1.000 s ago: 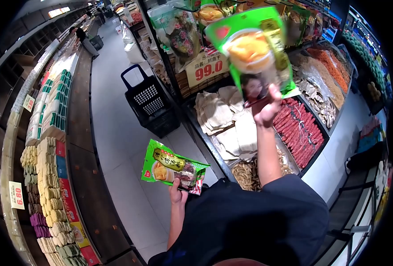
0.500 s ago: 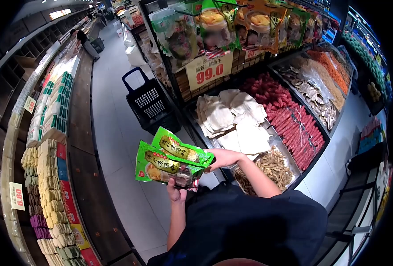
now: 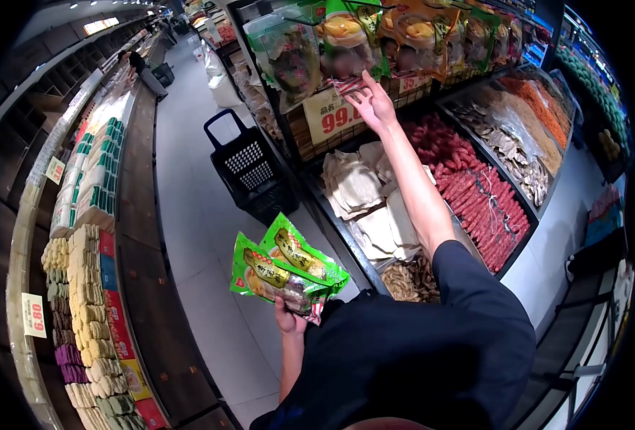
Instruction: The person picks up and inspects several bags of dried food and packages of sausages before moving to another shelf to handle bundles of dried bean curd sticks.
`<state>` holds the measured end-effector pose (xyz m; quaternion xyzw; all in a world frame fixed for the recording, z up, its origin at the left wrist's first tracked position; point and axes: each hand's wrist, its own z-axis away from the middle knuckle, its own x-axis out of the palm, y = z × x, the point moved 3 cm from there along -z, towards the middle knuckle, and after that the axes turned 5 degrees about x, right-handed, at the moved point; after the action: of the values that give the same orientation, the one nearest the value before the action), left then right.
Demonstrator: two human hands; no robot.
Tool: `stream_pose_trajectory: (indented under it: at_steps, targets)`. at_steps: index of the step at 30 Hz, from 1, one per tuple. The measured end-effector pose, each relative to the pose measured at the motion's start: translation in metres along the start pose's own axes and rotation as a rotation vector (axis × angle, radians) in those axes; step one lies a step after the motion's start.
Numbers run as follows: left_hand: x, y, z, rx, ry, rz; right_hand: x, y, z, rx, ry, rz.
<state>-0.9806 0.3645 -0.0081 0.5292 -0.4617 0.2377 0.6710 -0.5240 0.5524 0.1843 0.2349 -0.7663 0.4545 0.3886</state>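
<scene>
My left hand (image 3: pixel 288 317) is closed on the lower edge of two green food packets (image 3: pixel 271 276), which overlap and fan apart at the top. My right hand (image 3: pixel 372 106) is raised to the hanging display, its fingers apart, with nothing held. Its fingertips are at the bottom of a hanging green packet (image 3: pixel 351 43); whether they touch it I cannot tell. Orange packets (image 3: pixel 416 36) hang to the right, and a clear and green packet (image 3: pixel 288 61) to the left. A price sign (image 3: pixel 326 118) is partly behind my right hand.
A black shopping basket (image 3: pixel 249 168) stands on the aisle floor. Below the display, trays hold white dried sheets (image 3: pixel 357 186), red sausages (image 3: pixel 486 208) and small dried fish (image 3: pixel 410 278). Packed shelves (image 3: pixel 91 287) line the left side. A person (image 3: pixel 141 72) bends over farther up the aisle.
My right hand has let go of the green packets and moved up to the hanging packets, its fingers now spread. My left hand still holds the two packets, slightly lower and to the right.
</scene>
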Motion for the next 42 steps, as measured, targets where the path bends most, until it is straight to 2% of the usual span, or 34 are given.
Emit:
stream_pose_trajectory:
  at_steps: [3,4,7,8,9,11,12,15,17,19,21,22,24,27,28,32,34,37,42]
  targets:
    - [-0.004,0.000,0.002,-0.019,-0.084,0.057,0.018,-0.005,-0.005,-0.090,-0.090,-0.008]
    - [-0.007,-0.002,0.004,-0.009,-0.004,0.033,0.024,-0.007,-0.002,0.004,-0.208,-0.046]
    - [-0.012,-0.002,0.004,-0.009,-0.054,0.017,0.046,-0.014,0.017,-0.158,-0.088,0.094]
    - [-0.011,-0.003,0.005,0.009,-0.014,0.001,0.049,-0.017,0.024,-0.161,-0.005,0.153]
    - [-0.009,-0.002,0.005,0.014,-0.013,0.001,0.044,-0.020,0.027,-0.269,0.118,0.261]
    - [-0.008,-0.002,0.006,-0.015,-0.020,0.030,0.081,-0.033,0.052,-0.502,0.029,0.351]
    - [-0.018,-0.004,0.005,-0.014,-0.035,0.050,0.073,-0.036,0.058,-0.466,0.171,0.439]
    - [-0.017,-0.008,0.002,-0.017,0.020,0.117,0.090,-0.054,0.089,-0.624,0.152,0.491]
    - [-0.010,-0.006,0.002,-0.023,0.015,0.105,0.078,-0.066,0.115,-0.471,0.161,0.559]
    - [-0.005,-0.006,0.000,-0.045,0.009,0.093,0.094,-0.069,0.145,-0.495,0.299,0.400]
    - [-0.004,-0.006,0.000,-0.051,0.010,0.134,0.094,-0.075,0.164,-0.666,0.255,0.403]
    - [-0.015,-0.008,-0.002,-0.046,-0.068,0.093,0.081,-0.075,0.167,-0.631,0.225,0.411]
    - [-0.033,-0.014,-0.006,-0.056,-0.084,0.094,0.069,-0.075,0.167,-0.604,0.192,0.422]
    - [-0.028,-0.013,-0.006,-0.086,-0.080,0.071,0.075,-0.076,0.161,-0.568,0.213,0.349]
    - [-0.026,-0.013,-0.008,-0.100,-0.104,0.129,0.077,-0.078,0.161,-0.543,0.148,0.326]
    - [-0.028,-0.017,-0.011,-0.126,-0.171,0.221,0.061,-0.079,0.161,-0.549,0.149,0.264]
    - [-0.026,-0.016,-0.010,-0.117,-0.185,0.221,0.051,-0.082,0.157,-0.549,-0.003,0.180]
    - [-0.028,-0.014,-0.007,-0.115,-0.163,0.243,0.049,-0.084,0.153,-0.558,0.101,0.071]
    - [-0.030,-0.014,-0.008,-0.151,-0.146,0.193,0.050,-0.078,0.162,-0.495,0.039,0.122]
